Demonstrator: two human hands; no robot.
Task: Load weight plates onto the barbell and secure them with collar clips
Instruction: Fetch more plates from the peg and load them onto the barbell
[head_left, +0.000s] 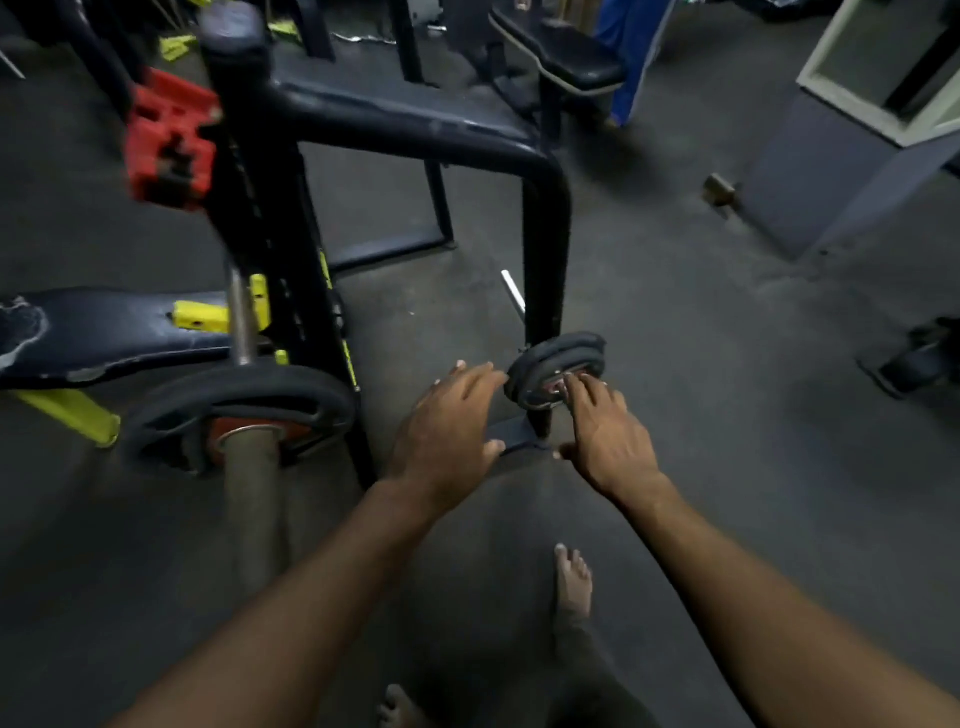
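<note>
At the bottom of the frame your bare feet (573, 579) are standing on the dark floor (675, 322), and your two forearms are reaching up toward the centre of the picture. Your left hand (449, 423) is hanging open, fingers straight and spread, holding nothing, just to the left of the small stack of weight plates (556, 370); its fingertips are near the rim, but I cannot tell if they are touching it. Your right hand (605, 428) is nearer to the task: its fingers are lying on the face of the front plate around the reddish hub, straight and not curled, so it is touching and not yet grasping. The stack is sitting right of centre, tilted against the foot of the black frame post (543, 260), its flat face turned toward you and slightly left. So the plates are lying straight ahead of both hands, between them, and I judge the coming move is needing one hand on each side of the rim. In the lower left the barbell (253, 493) is pointing its sleeve end toward you, already carrying one large plate (239, 402). I am seeing no collar clip on the sleeve. Further, in the upper left, a red block (171, 137) is appearing blurred on the rack.
</note>
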